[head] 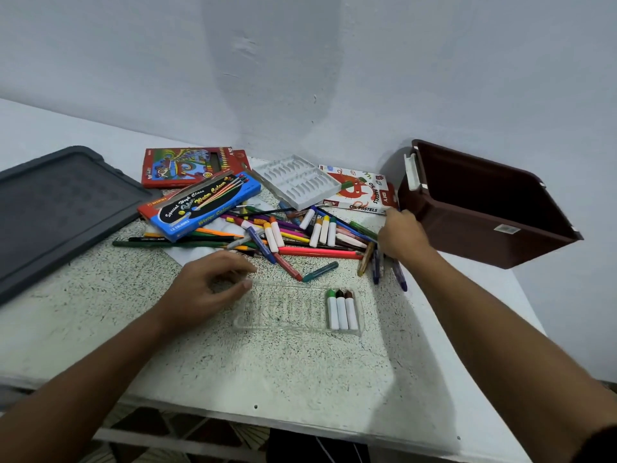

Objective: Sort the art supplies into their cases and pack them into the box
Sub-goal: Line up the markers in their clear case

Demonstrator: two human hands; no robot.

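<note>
Now the left hand (207,289) rests on the table (267,369) with its fingers loosely curled and holding nothing; the fingertips touch the left end of a clear plastic tray (287,310). Inside this tray, at its right end, three crayons (341,310) lie side by side with green, black and brown tips. The right hand (402,233) reaches into the right side of the pile of crayons and pens (293,235), which lies just behind the tray, toward the far edge of the table. Its back faces the camera and the fingers are hidden, so I cannot tell if it grips something.

Behind the pile, a blue watercolour box (203,205) leans over a red pencil box (187,167). Beside them stands a white moulded tray (297,180), touching an oil pastels box (359,192). At the far right corner, just beside the right hand, a brown storage box (484,208) is open. Near the left edge lies a dark grey lid (56,208).
</note>
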